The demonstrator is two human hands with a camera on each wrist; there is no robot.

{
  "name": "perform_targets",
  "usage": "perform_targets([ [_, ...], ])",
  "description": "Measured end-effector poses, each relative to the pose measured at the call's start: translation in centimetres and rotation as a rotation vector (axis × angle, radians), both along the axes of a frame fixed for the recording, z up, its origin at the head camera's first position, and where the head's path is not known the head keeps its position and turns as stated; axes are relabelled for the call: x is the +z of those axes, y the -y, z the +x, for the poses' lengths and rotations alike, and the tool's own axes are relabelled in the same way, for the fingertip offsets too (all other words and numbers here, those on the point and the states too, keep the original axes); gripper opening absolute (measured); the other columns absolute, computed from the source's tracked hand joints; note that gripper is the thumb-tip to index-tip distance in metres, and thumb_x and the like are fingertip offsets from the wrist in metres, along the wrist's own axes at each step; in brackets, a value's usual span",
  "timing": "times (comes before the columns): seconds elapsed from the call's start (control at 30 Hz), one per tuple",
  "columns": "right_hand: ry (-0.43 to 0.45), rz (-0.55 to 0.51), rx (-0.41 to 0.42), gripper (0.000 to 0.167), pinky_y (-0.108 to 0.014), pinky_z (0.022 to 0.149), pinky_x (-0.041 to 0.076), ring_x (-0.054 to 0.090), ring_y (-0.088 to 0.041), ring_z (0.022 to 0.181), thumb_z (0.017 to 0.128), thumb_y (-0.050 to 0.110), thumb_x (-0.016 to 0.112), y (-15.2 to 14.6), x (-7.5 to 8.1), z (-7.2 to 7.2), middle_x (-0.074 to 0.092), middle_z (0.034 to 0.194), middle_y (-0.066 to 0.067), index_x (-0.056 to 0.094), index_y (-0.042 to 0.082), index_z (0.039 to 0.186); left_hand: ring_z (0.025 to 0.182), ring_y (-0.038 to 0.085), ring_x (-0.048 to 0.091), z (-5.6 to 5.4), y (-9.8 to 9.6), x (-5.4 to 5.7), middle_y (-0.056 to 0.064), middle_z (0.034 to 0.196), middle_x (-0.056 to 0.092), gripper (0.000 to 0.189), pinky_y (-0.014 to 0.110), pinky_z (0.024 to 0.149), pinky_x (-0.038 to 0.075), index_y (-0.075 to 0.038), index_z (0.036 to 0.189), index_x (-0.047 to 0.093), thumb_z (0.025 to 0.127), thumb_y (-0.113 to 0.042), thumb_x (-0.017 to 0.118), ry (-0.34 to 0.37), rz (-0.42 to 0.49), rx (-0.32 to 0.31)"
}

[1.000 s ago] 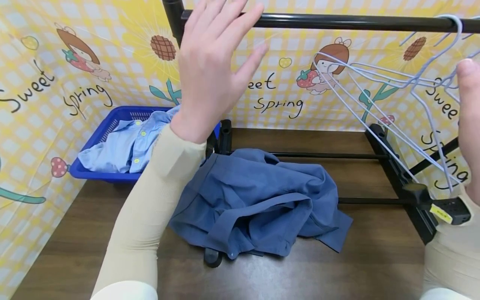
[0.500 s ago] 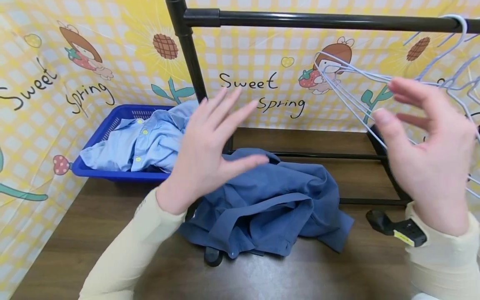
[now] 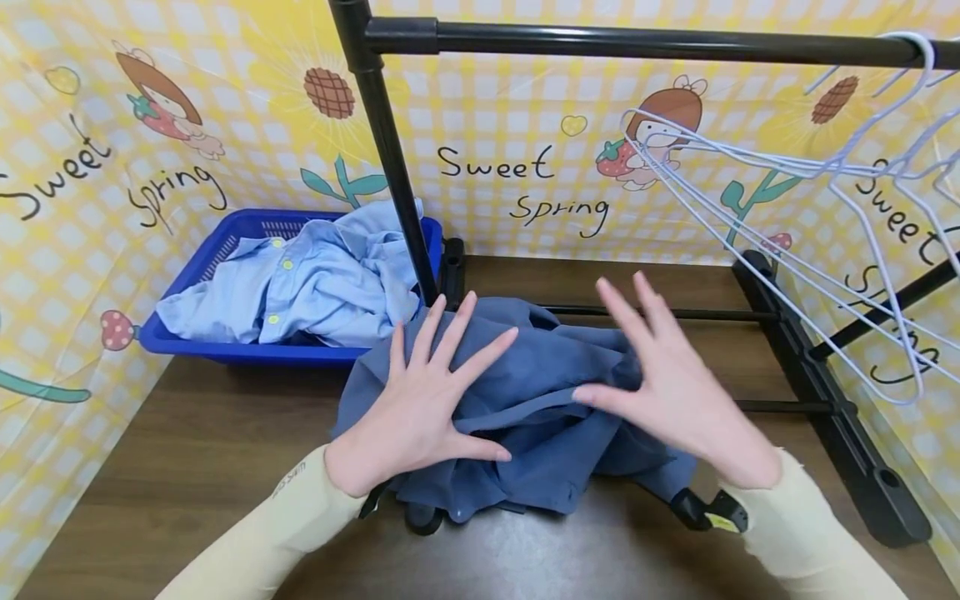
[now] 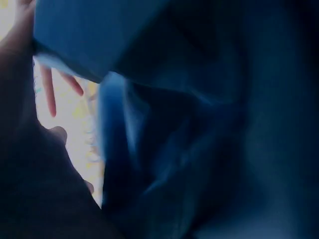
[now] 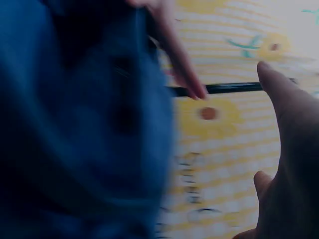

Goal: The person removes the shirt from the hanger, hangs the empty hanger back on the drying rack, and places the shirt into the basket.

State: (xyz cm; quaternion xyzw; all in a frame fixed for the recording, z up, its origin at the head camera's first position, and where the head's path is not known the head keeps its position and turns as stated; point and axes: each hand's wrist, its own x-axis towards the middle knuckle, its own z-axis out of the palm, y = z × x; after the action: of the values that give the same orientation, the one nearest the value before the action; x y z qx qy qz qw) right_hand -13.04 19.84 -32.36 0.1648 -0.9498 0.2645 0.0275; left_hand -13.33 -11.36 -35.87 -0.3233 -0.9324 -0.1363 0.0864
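A crumpled dark blue garment (image 3: 547,425) lies in a heap over the lower bars of the clothes rack, a folded strip of cloth crossing its middle. My left hand (image 3: 416,400) is spread with palm down over its left half. Over the right side, my right hand (image 3: 675,387) has its fingers straight and its thumb pointing left across the cloth. Neither hand grips anything. Blue cloth (image 4: 174,129) fills most of the left wrist view, which is dark and blurred. In the right wrist view, the cloth (image 5: 89,124) stands close on the left.
A blue plastic basket (image 3: 240,352) holding a light blue shirt (image 3: 322,283) with yellow buttons stands at the left. Above runs the black top rail (image 3: 660,43), with several pale wire hangers (image 3: 877,267) at its right end. A patterned yellow backdrop (image 3: 480,217) lines the walls.
Both hands have come down from near the rail and hangers to the dark blue garment; the right hand also moved left. The garment, basket and rack stay in place.
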Motion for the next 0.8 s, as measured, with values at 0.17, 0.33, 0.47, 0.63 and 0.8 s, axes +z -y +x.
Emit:
perform_targets([
  [0.17, 0.148, 0.045, -0.007, 0.106, -0.084, 0.097, 0.023, -0.005, -0.049, 0.150, 0.081, 0.076, 0.067, 1.0, -4.7, -0.3, -0.019, 0.167, -0.001, 0.003, 0.049, 0.161, 0.151, 0.037, -0.018, -0.4, 0.5, -2.1, 0.002, 0.168, -0.020, 0.116, 0.082, 0.104, 0.008, -0.044, 0.163, 0.011, 0.068, -0.092, 0.060, 0.072, -0.101, 0.068],
  [0.33, 0.212, 0.037, -0.029, 0.105, -0.084, 0.096, 0.024, 0.000, -0.050, 0.150, 0.079, 0.082, 0.063, 1.7, -7.6, -1.3, -0.016, 0.168, -0.004, 0.003, 0.051, 0.160, 0.153, 0.031, -0.014, -0.7, 0.1, -3.5, 0.003, 0.170, -0.012, 0.094, 0.074, 0.110, -0.003, -0.045, 0.162, 0.012, 0.083, -0.090, 0.038, 0.133, -0.135, 0.054],
  [0.47, 0.235, -0.031, -0.028, 0.103, -0.080, 0.100, 0.027, 0.009, -0.051, 0.149, 0.079, 0.081, 0.063, 2.4, -8.8, -2.4, -0.010, 0.169, -0.006, 0.005, 0.052, 0.159, 0.153, 0.023, -0.014, -1.1, 0.0, -3.7, -0.002, 0.169, -0.011, 0.068, 0.066, 0.115, -0.006, -0.047, 0.160, 0.015, 0.099, -0.075, 0.027, 0.220, -0.066, -0.016],
  [0.63, 0.259, -0.064, -0.011, 0.102, -0.076, 0.105, 0.025, 0.014, -0.048, 0.149, 0.078, 0.082, 0.064, 3.0, -9.5, -3.3, -0.004, 0.169, -0.007, 0.010, 0.053, 0.159, 0.153, 0.028, -0.016, -1.4, 0.5, -3.9, -0.001, 0.169, -0.016, 0.068, 0.070, 0.114, 0.009, -0.046, 0.161, 0.017, 0.101, -0.065, 0.045, 0.329, -0.016, -0.090],
  [0.8, 0.261, -0.029, 0.024, 0.102, -0.074, 0.105, 0.028, 0.016, -0.047, 0.149, 0.074, 0.085, 0.063, 3.8, -9.6, -3.8, 0.000, 0.169, -0.009, 0.014, 0.054, 0.158, 0.151, 0.038, -0.017, -1.9, 0.5, -4.2, 0.005, 0.166, -0.025, 0.102, 0.082, 0.102, 0.018, -0.046, 0.162, 0.014, 0.081, -0.072, 0.071, 0.404, -0.023, -0.021],
])
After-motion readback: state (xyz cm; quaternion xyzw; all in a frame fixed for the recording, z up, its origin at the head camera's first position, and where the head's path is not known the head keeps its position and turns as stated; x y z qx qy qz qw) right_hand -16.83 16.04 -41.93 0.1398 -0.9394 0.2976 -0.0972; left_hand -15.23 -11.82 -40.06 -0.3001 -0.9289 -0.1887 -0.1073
